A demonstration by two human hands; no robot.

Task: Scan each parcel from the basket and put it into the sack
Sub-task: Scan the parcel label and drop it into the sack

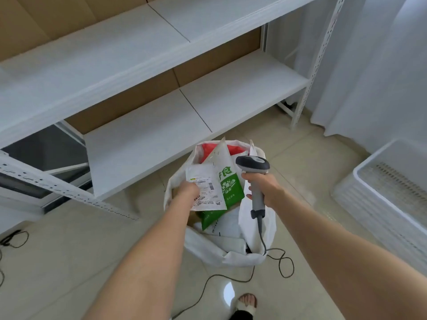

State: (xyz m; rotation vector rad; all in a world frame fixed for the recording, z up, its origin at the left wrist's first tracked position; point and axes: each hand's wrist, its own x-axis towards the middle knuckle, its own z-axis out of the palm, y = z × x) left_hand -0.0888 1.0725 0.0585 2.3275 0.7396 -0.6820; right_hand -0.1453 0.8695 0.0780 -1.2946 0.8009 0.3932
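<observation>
My left hand [188, 190] grips a white and green parcel [227, 181] with a shipping label, holding it over the open mouth of the white sack [254, 255] on the floor. Inside the sack lie a red parcel [233, 148], a green one and white ones. My right hand [265, 187] grips the grey handle of a barcode scanner [253, 163], whose dark head sits just right of the held parcel. The scanner's black cable [279, 262] runs down across the floor. The white basket [392, 192] stands at the right, and I see no parcel in it.
White metal shelving [161, 72] with bare boards fills the space ahead, its upright post [57, 188] slanting close at the left. A white curtain [374, 77] hangs at the right. More cables [11, 239] lie at the far left. A sandalled foot [246, 302] shows below.
</observation>
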